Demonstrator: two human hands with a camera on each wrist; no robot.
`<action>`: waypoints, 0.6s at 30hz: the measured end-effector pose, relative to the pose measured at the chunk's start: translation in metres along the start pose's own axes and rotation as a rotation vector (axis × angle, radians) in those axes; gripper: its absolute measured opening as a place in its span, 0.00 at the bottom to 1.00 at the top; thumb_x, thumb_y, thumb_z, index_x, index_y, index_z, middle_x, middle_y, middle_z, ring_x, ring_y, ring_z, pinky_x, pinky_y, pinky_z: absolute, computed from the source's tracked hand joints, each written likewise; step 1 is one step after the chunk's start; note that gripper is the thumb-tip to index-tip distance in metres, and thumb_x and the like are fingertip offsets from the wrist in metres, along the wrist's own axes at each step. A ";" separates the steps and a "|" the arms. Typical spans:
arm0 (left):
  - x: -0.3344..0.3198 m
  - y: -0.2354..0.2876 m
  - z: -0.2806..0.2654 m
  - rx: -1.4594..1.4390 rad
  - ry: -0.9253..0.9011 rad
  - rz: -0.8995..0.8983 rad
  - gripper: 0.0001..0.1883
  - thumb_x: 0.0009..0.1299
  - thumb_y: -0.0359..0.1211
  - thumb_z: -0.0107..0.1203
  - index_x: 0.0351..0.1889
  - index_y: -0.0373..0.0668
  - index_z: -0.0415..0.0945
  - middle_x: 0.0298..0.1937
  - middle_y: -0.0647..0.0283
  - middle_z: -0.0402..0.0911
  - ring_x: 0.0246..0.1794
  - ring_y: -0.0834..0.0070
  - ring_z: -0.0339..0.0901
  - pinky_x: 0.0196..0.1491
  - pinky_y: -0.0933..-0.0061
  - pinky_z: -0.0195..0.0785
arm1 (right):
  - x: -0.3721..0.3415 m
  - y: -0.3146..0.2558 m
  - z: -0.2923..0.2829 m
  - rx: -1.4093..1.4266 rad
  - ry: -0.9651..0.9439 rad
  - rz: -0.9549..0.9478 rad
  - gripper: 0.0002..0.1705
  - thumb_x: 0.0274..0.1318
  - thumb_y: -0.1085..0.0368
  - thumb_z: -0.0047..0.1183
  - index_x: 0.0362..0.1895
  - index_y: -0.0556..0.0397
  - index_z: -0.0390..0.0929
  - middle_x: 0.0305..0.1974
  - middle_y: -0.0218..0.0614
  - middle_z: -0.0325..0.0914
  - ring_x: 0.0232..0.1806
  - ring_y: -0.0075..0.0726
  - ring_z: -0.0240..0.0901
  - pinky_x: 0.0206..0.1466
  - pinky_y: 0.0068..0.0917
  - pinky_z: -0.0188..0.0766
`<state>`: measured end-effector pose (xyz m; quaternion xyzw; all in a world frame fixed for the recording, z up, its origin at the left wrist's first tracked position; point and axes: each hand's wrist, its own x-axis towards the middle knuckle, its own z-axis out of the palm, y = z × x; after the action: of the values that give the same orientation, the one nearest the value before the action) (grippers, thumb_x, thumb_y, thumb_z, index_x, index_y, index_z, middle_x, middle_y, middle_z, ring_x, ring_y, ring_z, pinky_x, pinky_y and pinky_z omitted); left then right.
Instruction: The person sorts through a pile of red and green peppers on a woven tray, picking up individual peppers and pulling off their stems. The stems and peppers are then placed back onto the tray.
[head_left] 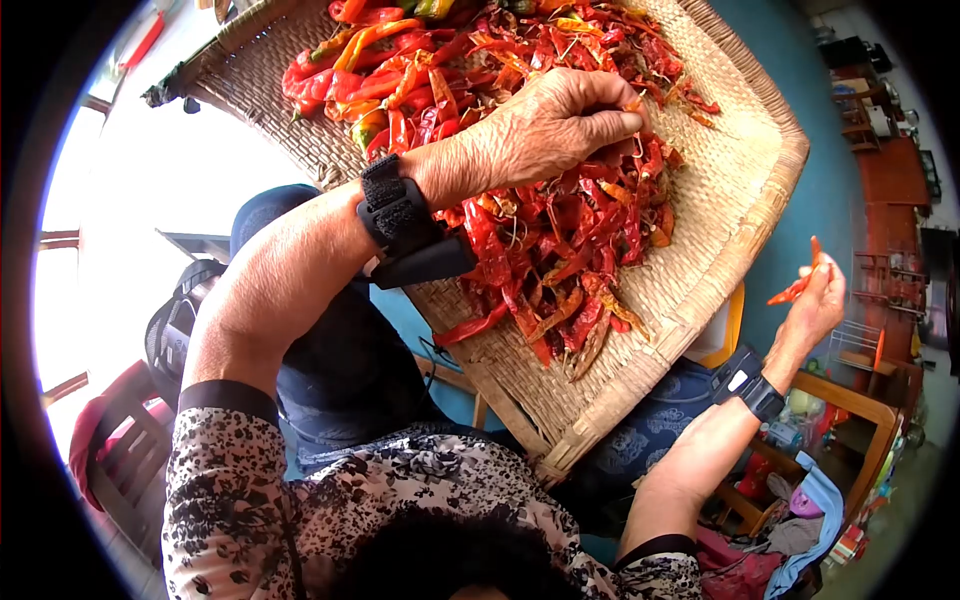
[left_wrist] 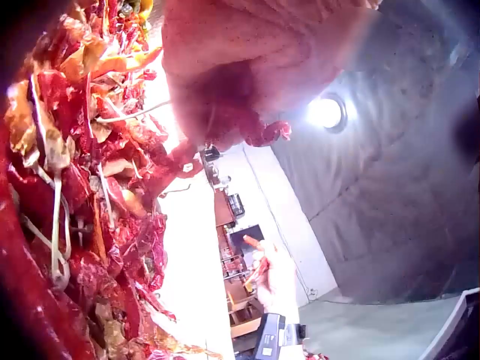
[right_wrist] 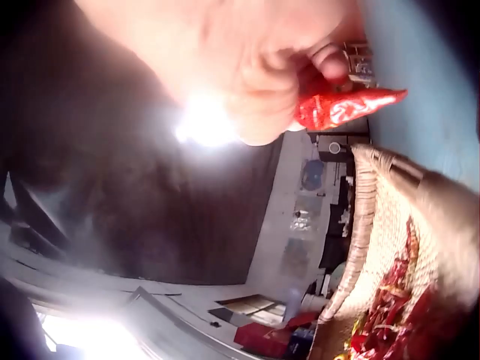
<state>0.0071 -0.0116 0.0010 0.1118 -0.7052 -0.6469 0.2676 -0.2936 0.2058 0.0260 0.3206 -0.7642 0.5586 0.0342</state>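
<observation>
Woven tan tray with a bound rim (head_left: 720, 250); near corner beside the person's floral-print top (head_left: 430, 490), bare weave at that end. Middle: heap of wrinkled dried red chilli peppers (head_left: 560, 240), some orange or brown, spread almost to the left edge; bare band along the right rim, open for movement. Left hand (head_left: 560, 120): over the heap, thumb and fingers pinching a small orange-red piece (head_left: 637, 105), mostly hidden. Right hand (head_left: 822, 300): well apart, outside the right rim in open room, clamped on one slim red chilli pepper (right_wrist: 345, 109). Far left of tray: smooth red, orange and green peppers (head_left: 370, 70). Beyond right rim: blue floor (head_left: 800, 220), then reddish-brown wooden furniture (head_left: 890, 175).
</observation>
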 end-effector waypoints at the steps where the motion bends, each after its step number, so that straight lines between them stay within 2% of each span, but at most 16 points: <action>1: 0.001 0.000 -0.001 -0.007 -0.014 -0.033 0.13 0.76 0.38 0.47 0.43 0.37 0.75 0.31 0.70 0.76 0.32 0.85 0.74 0.39 0.81 0.72 | 0.001 0.011 -0.008 0.000 0.002 -0.003 0.12 0.66 0.64 0.47 0.46 0.58 0.77 0.30 0.34 0.76 0.18 0.19 0.66 0.16 0.20 0.63; 3: 0.001 0.000 0.001 -0.039 -0.011 -0.038 0.13 0.76 0.38 0.47 0.43 0.37 0.75 0.30 0.70 0.76 0.32 0.85 0.74 0.39 0.81 0.72 | 0.001 0.025 -0.016 -0.553 -0.315 0.088 0.11 0.65 0.62 0.49 0.45 0.55 0.77 0.31 0.36 0.77 0.15 0.20 0.67 0.13 0.24 0.61; 4: 0.001 0.000 0.001 -0.072 -0.009 -0.048 0.13 0.77 0.38 0.47 0.44 0.38 0.75 0.30 0.70 0.76 0.32 0.84 0.75 0.39 0.81 0.72 | -0.002 0.019 -0.014 -0.677 -0.461 0.303 0.13 0.62 0.60 0.52 0.46 0.54 0.77 0.36 0.42 0.79 0.25 0.29 0.76 0.24 0.29 0.71; 6: 0.001 -0.001 0.001 -0.078 0.011 -0.034 0.13 0.77 0.39 0.47 0.43 0.38 0.75 0.30 0.70 0.77 0.33 0.85 0.75 0.39 0.81 0.72 | -0.005 0.038 -0.011 -0.788 -0.373 -0.215 0.15 0.60 0.61 0.54 0.48 0.56 0.76 0.42 0.45 0.79 0.39 0.40 0.78 0.41 0.35 0.74; 7: 0.002 -0.002 0.002 -0.084 0.034 -0.021 0.13 0.77 0.39 0.47 0.42 0.38 0.75 0.29 0.70 0.77 0.33 0.85 0.75 0.38 0.81 0.72 | -0.013 0.008 0.002 -0.647 -0.327 -0.174 0.17 0.58 0.61 0.55 0.49 0.56 0.76 0.46 0.47 0.77 0.49 0.46 0.74 0.52 0.38 0.69; 8: 0.003 -0.002 0.002 -0.083 0.033 -0.016 0.13 0.77 0.39 0.47 0.42 0.38 0.75 0.29 0.70 0.77 0.33 0.85 0.75 0.38 0.81 0.72 | -0.015 -0.003 0.012 -0.569 -0.257 -0.270 0.17 0.58 0.62 0.55 0.49 0.56 0.76 0.45 0.46 0.78 0.47 0.45 0.76 0.50 0.37 0.70; 10: 0.002 0.000 0.004 -0.112 0.085 -0.041 0.14 0.76 0.40 0.47 0.40 0.39 0.75 0.28 0.70 0.77 0.33 0.85 0.75 0.38 0.81 0.71 | -0.024 -0.029 0.040 -0.409 -0.238 -0.280 0.15 0.58 0.64 0.55 0.48 0.56 0.76 0.46 0.44 0.78 0.46 0.44 0.76 0.51 0.37 0.70; 12: 0.001 0.006 0.001 -0.040 0.079 -0.085 0.14 0.76 0.41 0.47 0.40 0.39 0.76 0.28 0.71 0.76 0.33 0.85 0.75 0.38 0.82 0.71 | -0.039 -0.056 0.067 -0.355 -0.434 -0.186 0.16 0.58 0.66 0.55 0.50 0.55 0.76 0.48 0.44 0.77 0.48 0.44 0.75 0.53 0.36 0.70; 14: 0.002 0.003 -0.001 -0.041 0.046 -0.064 0.14 0.77 0.41 0.46 0.40 0.40 0.76 0.28 0.71 0.77 0.32 0.86 0.74 0.37 0.83 0.70 | -0.041 -0.053 0.086 -0.393 -0.678 -0.409 0.21 0.56 0.68 0.56 0.55 0.54 0.72 0.51 0.47 0.76 0.52 0.47 0.74 0.57 0.37 0.69; 16: 0.002 0.006 -0.004 -0.056 0.035 -0.049 0.14 0.77 0.41 0.46 0.39 0.40 0.75 0.30 0.71 0.77 0.32 0.86 0.74 0.39 0.82 0.71 | -0.046 -0.055 0.105 -0.476 -0.788 -0.395 0.28 0.53 0.69 0.58 0.60 0.54 0.67 0.55 0.51 0.73 0.57 0.51 0.70 0.60 0.40 0.66; 17: 0.002 0.005 -0.005 -0.092 0.065 -0.047 0.14 0.76 0.41 0.47 0.40 0.40 0.75 0.31 0.71 0.77 0.32 0.86 0.75 0.40 0.82 0.72 | -0.046 -0.049 0.114 -0.433 -0.833 -0.315 0.32 0.52 0.69 0.58 0.62 0.54 0.65 0.57 0.53 0.71 0.60 0.54 0.67 0.62 0.41 0.65; 18: 0.001 0.006 -0.006 -0.129 0.097 -0.045 0.14 0.76 0.41 0.47 0.41 0.40 0.75 0.32 0.71 0.78 0.33 0.86 0.75 0.41 0.81 0.73 | -0.046 -0.046 0.121 -0.435 -0.844 -0.296 0.32 0.53 0.70 0.58 0.63 0.54 0.64 0.57 0.54 0.70 0.60 0.56 0.66 0.63 0.42 0.64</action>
<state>0.0108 -0.0163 0.0069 0.1415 -0.6457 -0.6907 0.2932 -0.1961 0.1131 0.0000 0.6093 -0.7565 0.1966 -0.1332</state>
